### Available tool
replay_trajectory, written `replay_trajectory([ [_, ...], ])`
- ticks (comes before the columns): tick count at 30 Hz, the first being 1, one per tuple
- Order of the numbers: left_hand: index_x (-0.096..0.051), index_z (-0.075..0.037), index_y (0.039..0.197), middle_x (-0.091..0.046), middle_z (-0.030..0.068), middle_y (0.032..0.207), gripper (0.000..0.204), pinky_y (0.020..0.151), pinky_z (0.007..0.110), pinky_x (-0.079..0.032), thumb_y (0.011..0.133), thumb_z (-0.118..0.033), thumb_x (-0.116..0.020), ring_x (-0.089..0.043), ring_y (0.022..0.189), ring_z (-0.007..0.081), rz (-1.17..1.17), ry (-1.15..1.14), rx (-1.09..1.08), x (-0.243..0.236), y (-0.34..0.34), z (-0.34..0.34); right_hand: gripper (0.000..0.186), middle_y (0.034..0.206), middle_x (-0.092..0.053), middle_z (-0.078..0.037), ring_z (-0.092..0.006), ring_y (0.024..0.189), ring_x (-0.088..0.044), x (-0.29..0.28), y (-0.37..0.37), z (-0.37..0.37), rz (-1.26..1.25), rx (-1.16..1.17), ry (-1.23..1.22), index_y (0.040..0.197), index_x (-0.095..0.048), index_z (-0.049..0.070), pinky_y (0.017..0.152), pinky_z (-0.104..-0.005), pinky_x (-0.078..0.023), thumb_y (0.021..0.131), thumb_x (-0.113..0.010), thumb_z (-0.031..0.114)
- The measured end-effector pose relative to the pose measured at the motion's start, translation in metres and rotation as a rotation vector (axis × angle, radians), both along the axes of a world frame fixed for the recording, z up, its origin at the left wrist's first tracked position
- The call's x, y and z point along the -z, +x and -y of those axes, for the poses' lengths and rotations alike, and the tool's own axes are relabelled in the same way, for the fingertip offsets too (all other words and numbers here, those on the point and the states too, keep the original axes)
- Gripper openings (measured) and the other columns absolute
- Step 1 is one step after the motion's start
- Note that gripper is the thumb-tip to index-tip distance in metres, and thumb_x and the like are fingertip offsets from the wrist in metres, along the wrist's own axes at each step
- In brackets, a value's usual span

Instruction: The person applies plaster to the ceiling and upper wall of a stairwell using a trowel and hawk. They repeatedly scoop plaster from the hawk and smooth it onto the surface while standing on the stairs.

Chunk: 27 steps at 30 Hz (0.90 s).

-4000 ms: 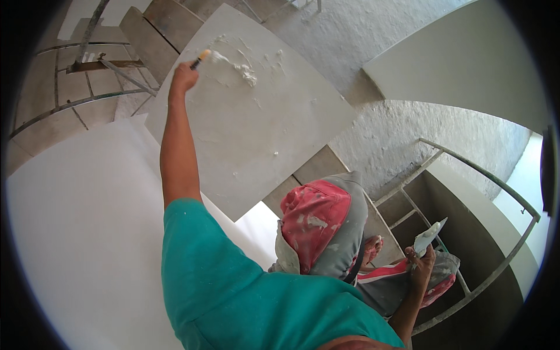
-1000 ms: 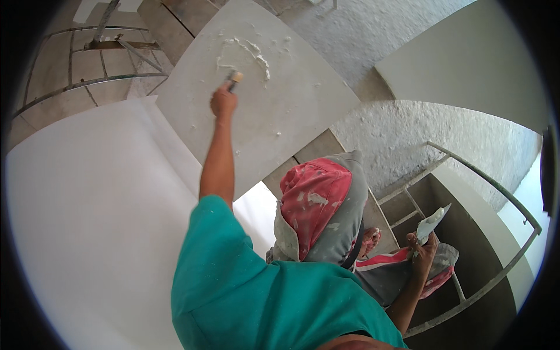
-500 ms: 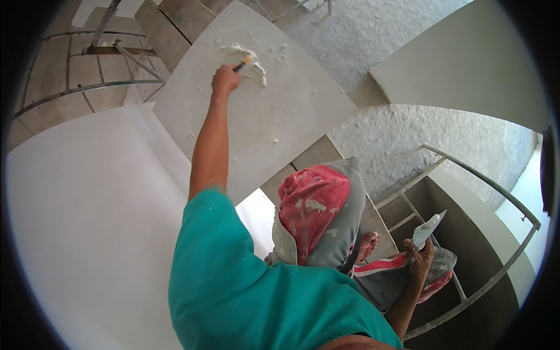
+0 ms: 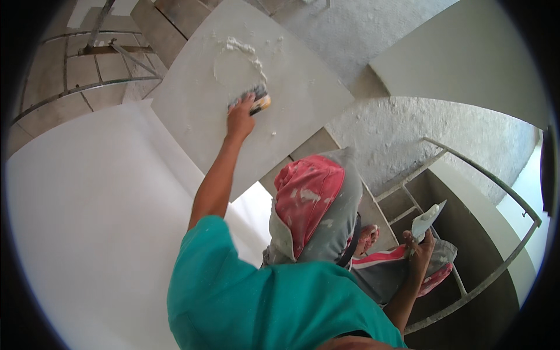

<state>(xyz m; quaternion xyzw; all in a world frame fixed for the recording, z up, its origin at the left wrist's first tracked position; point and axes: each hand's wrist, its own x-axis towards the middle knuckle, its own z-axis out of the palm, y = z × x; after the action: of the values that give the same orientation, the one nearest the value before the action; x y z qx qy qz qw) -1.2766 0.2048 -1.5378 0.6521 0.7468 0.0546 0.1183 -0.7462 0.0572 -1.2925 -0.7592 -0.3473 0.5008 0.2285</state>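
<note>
My left arm stretches out over a large pale grey board [image 4: 297, 111]. Gripped in my left hand [image 4: 240, 119] is a putty knife [image 4: 259, 96] with a dark, wide body and a yellowish end, down against the board's face. Beside it a curved ridge of white filler paste [image 4: 251, 53] borders a smeared round patch, and small lumps of paste dot the board. At the lower right my right hand [image 4: 421, 249] is closed around the handle of a second putty knife [image 4: 429, 219]. That wide blade carries a lump of white paste and is held tilted up, above my bent leg.
A metal scaffold frame [image 4: 496, 178] curves round on the right, and another frame [image 4: 116, 84] stands at upper left. Grey planks [image 4: 318, 146] run under the board. A white surface [image 4: 99, 221] fills the left. Rough grey floor [image 4: 385, 128] shows beyond.
My left hand has moved the putty knife down and toward me, from the top of the paste arc to its lower end. The patch inside the arc is more smoothed. My right hand stays nearly still.
</note>
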Motion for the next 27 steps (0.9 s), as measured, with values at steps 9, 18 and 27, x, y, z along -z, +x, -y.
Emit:
replay_trajectory([
  [9, -0.064, -0.019, 0.116, -0.066, 0.0172, 0.104, 0.043, 0.085, 0.045, -0.050, 0.076, -0.009, -0.052, -0.063, 0.098, 0.0370, -0.080, -0.030, -0.371, -0.003, -0.036, -0.025, 0.023, 0.076, -0.059, 0.002, -0.0075, 0.067, -0.052, 0.008, 0.004, -0.006, 0.004, -0.071, 0.042, 0.092, -0.063, 0.000, 0.061, -0.0248, -0.042, 0.075, -0.076, 0.008],
  [18, -0.065, -0.010, 0.112, -0.067, 0.0183, 0.098, 0.040, 0.081, 0.045, -0.050, 0.075, -0.009, -0.050, -0.064, 0.093, 0.0378, 0.064, -0.030, -0.412, -0.028, -0.134, -0.099, 0.027, 0.077, -0.060, 0.001, -0.0079, 0.071, -0.052, 0.002, 0.007, 0.006, 0.073, -0.065, 0.093, 0.093, -0.063, -0.001, 0.065, -0.0257, -0.042, 0.075, -0.078, 0.012],
  [27, -0.067, -0.016, 0.109, -0.067, 0.0184, 0.098, 0.040, 0.084, 0.045, -0.049, 0.072, -0.015, -0.051, -0.063, 0.096, 0.0375, 0.063, -0.217, -0.120, -0.029, -0.059, -0.125, 0.025, 0.077, -0.060, 0.001, -0.0082, 0.069, -0.052, -0.013, -0.007, -0.003, 0.071, -0.057, 0.026, 0.092, -0.063, 0.000, 0.064, -0.0250, -0.042, 0.074, -0.077, 0.010],
])
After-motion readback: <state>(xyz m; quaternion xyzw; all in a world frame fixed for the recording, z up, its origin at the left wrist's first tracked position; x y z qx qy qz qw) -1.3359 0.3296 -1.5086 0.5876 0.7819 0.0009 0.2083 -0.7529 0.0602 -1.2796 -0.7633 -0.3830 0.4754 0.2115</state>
